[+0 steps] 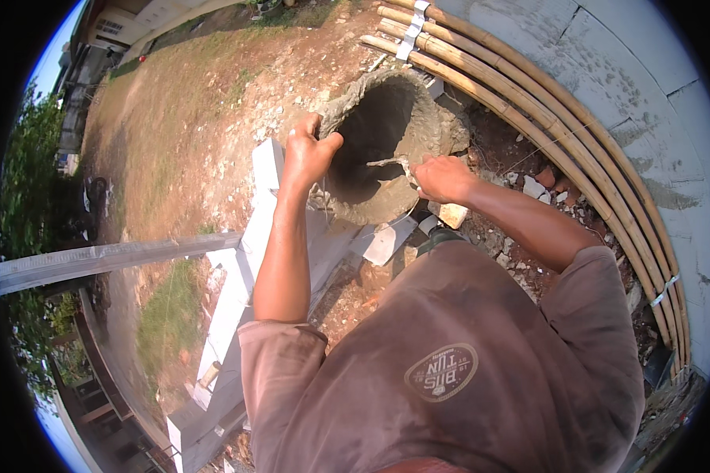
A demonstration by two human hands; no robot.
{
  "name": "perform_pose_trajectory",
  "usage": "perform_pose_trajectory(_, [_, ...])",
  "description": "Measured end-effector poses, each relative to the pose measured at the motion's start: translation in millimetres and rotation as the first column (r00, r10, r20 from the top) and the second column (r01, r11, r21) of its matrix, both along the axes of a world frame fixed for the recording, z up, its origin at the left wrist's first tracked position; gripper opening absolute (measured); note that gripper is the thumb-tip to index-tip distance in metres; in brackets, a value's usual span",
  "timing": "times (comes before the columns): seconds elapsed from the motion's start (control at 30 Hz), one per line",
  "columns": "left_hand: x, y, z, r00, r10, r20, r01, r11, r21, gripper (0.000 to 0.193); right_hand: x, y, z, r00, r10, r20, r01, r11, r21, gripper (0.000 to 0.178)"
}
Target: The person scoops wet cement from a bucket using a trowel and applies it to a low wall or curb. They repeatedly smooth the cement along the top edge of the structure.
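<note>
A round bucket (447, 130) thickly crusted with grey mortar is tilted in front of me, its mouth toward me and its inside dark. My left hand (308, 152) is closed on the left side of its rim, thumb toward the opening. Over the right side of the mouth, my right hand (442, 178) is closed round a mortar-coated tool (392, 162), whose thin bent shank points into the bucket. The tool's working end is hidden in the shadow inside, so I cannot tell its exact kind.
White blocks (267, 169) stand in a line on the left, with a long beam (118, 260) reaching them. Tied bamboo poles (528, 106) curve along the pale block wall (639, 75) on the right. Broken rubble (535, 188) lies beneath my right arm.
</note>
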State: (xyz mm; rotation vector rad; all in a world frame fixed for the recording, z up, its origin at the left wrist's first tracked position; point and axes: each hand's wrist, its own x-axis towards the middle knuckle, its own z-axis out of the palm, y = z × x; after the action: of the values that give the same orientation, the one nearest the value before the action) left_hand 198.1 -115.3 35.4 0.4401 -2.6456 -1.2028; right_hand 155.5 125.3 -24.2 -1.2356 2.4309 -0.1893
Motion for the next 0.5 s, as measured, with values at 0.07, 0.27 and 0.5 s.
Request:
perform_pose_trajectory(0.07, [0.2,8.2,10.2,0.999,0.003,0.033,-0.002,1.0,-0.023,0.026,-17.0,1.5,15.8,0.994,-0.096,-0.054,0.091,0.992,-0.085,0.022])
perform_pose_trajectory(0.27, [-15.1,34.7,41.2,0.996,-0.049,0.077,0.067,0.967,-0.245,0.031,-76.8,-22.9,24.4,0.917,-0.061,-0.394,0.041,0.997,-0.06,0.016])
perform_pose_trajectory(0.5, [-21.8,42.9,44.3,0.986,-0.163,0.028,0.166,0.978,-0.125,0.023,-64.9,-7.0,5.6,0.996,0.084,0.004,-0.084,0.995,0.05,0.033])
